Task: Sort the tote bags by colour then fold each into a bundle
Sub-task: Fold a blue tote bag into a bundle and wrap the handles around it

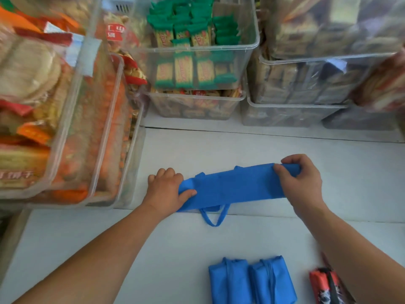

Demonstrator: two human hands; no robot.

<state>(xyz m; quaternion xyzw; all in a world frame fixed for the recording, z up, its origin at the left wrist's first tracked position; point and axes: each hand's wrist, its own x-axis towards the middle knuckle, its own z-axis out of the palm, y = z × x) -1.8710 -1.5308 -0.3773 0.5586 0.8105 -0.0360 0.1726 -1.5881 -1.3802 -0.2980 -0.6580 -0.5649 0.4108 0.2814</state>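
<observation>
A blue tote bag lies folded into a long narrow strip across the white table. One handle loop hangs out of its near edge. My left hand grips the strip's left end, thumb on top of the cloth. My right hand pinches the right end, fingers curled over the far corner. Two blue bags folded into bundles lie side by side at the near edge. A red and black bundle sits to their right, partly hidden by my right forearm.
Clear plastic bins of packaged snacks crowd the back and left: an orange-snack bin on the left, a green-wrapped biscuit bin in the middle, stacked bins on the right. A seam runs across the table behind the bag.
</observation>
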